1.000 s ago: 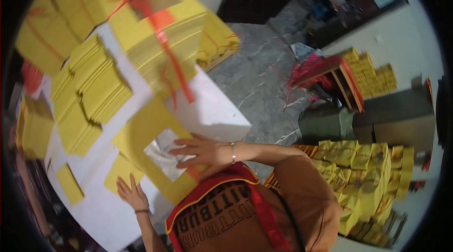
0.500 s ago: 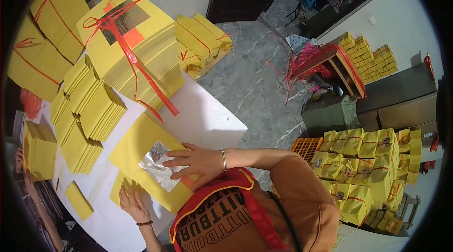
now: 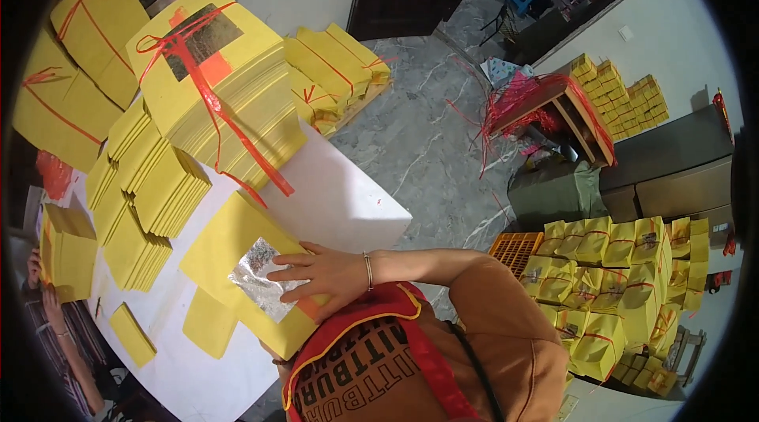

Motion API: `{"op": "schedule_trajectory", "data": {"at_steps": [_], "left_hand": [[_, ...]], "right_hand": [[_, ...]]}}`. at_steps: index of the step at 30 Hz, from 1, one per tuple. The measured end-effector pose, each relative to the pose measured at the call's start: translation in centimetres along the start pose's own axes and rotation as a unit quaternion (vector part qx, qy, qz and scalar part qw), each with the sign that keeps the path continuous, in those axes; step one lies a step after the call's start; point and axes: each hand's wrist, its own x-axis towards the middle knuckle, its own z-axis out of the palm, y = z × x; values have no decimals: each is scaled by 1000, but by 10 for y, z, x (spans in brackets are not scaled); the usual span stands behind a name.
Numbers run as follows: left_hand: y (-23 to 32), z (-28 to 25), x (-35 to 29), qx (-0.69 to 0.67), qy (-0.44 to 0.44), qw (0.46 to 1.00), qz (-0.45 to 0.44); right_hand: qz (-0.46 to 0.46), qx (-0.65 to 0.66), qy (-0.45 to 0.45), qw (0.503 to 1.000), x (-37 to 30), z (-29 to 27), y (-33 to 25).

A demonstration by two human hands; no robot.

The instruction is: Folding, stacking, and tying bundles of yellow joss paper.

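Observation:
My right hand [image 3: 324,273] lies flat with its fingers spread on a yellow paper sheet [image 3: 217,244]. The fingertips rest on the sheet's silver foil patch [image 3: 257,276], and an orange patch shows beside the palm. Of my left hand only a bit of the wrist [image 3: 279,360] seems to show at the sheet's lower edge by my red apron [image 3: 348,319]; its fingers are hidden. Partly under the sheet, on the white table [image 3: 170,343], is a smaller yellow paper piece [image 3: 209,325].
A tall stack of yellow paper [image 3: 233,106] with red ribbon stands at the back. Folded yellow stacks [image 3: 170,189] and a small yellow pad [image 3: 132,335] lie leftward. At far left a co-worker's hands [image 3: 49,295] hold a yellow paper bundle [image 3: 69,252]. Tied bundles [image 3: 601,280] are piled at right.
My left hand has drawn back from the smaller yellow piece toward my body, down behind the sheet's lower edge. My right hand stays on the foil patch.

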Motion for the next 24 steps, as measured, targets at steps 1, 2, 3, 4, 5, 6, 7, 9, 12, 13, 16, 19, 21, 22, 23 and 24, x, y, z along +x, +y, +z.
{"op": "schedule_trajectory", "data": {"at_steps": [1,2,3,4,5,6,7,9,12,13,16,19,21,22,23,24], "left_hand": [[-1,-2,0,14,2,1000,-5],[-2,-4,0,28,5,1000,-9],[-3,-6,2,42,3,999,-14],[-4,-8,3,56,2,998,-20],[-4,-10,5,71,1,997,-25],[-4,-12,6,86,1,996,-29],[-4,-15,6,100,3,994,-33],[-1,-16,5,130,7,991,-41],[35,2,-13,199,53,977,58],[58,9,-22,251,95,950,160],[99,6,-38,497,-171,808,267],[105,24,-44,574,-229,725,305],[104,28,-47,633,-216,666,330],[103,28,-49,634,-217,665,331],[99,28,-50,647,-205,653,335],[96,28,-51,660,-194,641,340]], "right_hand": [[-1,1,-2,1000,1,-1,-1],[-3,1,-6,1000,3,-2,-2],[-1,1,-8,1000,3,-2,-3],[0,1,-7,1000,2,-2,-2],[-2,-2,4,1000,1,-2,-1],[-5,-6,15,1000,0,-2,-1],[-6,-5,14,1000,1,-3,-2],[0,-19,4,1000,2,-5,-3],[1,-23,-1,1000,2,-6,-3],[1,-22,-1,1000,1,-5,-3],[-3,-26,22,999,0,-5,-4],[6,-29,-3,1000,1,-7,-5],[-9,-36,13,999,2,-4,-3],[-10,-37,14,999,1,-4,-4],[-5,-37,7,999,1,-6,-5],[-1,-39,0,999,2,-6,-6]]}}
